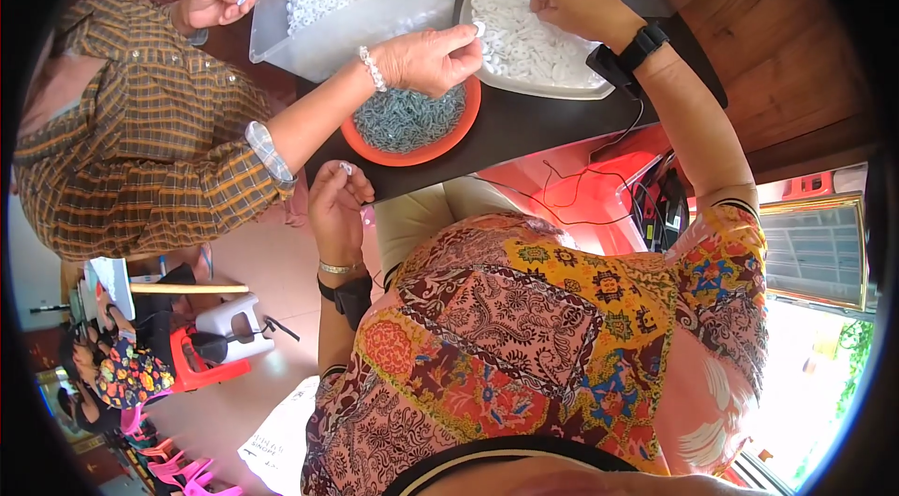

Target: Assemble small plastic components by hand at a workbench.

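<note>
Right hand (582, 9) at white pieces (524, 42) in a tray (562, 92), left hand (338, 207) with a small white piece (346, 168) near the table (538, 124).

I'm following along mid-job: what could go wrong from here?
The left hand pinches a small white piece by the edge of the table; if it slips, it may fall to the floor.

The co-worker's hand reaches over the orange bowl, so a dropped piece might land among the grey pieces.

The right hand is at the white tray near that reach, so the two could bump.
</note>
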{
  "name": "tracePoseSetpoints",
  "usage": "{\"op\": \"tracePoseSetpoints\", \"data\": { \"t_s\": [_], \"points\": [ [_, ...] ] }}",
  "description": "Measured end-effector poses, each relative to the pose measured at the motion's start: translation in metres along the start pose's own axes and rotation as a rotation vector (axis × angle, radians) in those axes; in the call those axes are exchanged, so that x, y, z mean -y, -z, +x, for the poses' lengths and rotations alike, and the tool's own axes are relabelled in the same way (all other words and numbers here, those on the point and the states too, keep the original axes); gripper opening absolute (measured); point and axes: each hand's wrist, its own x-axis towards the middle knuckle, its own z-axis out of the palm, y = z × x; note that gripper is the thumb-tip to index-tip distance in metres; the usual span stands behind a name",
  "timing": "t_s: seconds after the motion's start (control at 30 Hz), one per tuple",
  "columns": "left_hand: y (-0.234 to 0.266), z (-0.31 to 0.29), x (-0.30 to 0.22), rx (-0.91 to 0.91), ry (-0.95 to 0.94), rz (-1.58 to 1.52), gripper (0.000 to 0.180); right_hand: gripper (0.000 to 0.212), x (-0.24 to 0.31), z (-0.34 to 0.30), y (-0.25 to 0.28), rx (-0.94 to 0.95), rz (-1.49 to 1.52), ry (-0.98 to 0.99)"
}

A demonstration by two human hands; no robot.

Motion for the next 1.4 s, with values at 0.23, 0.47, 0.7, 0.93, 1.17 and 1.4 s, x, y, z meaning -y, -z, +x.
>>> {"op": "tracePoseSetpoints", "data": {
  "t_s": [0.23, 0.47, 0.7, 0.93, 1.17, 1.4],
  "points": [
    [-0.005, 0.000, -0.001, -0.005, -0.015, -0.010, 0.009, 0.014, 0.021, 0.011, 0.000, 0.027, -0.185, 0.051],
    [-0.002, 0.000, 0.001, -0.010, -0.007, -0.009, 0.010, 0.014, 0.010, 0.015, -0.007, 0.060, -0.159, 0.023],
    [0.000, 0.001, 0.002, -0.025, -0.017, 0.007, 0.009, 0.015, 0.013, 0.007, 0.001, 0.100, -0.052, 0.041],
    [0.001, 0.003, 0.003, -0.009, -0.021, 0.012, 0.009, 0.012, 0.014, 0.012, -0.008, 0.091, -0.175, 0.030],
    [0.001, 0.002, 0.002, -0.013, -0.028, 0.027, 0.009, 0.014, 0.006, 0.008, -0.004, -0.002, -0.117, 0.018],
    [-0.001, 0.001, 0.001, -0.033, -0.027, 0.044, 0.010, 0.016, 0.016, 0.011, -0.002, 0.110, -0.142, 0.009]
  ]
}}
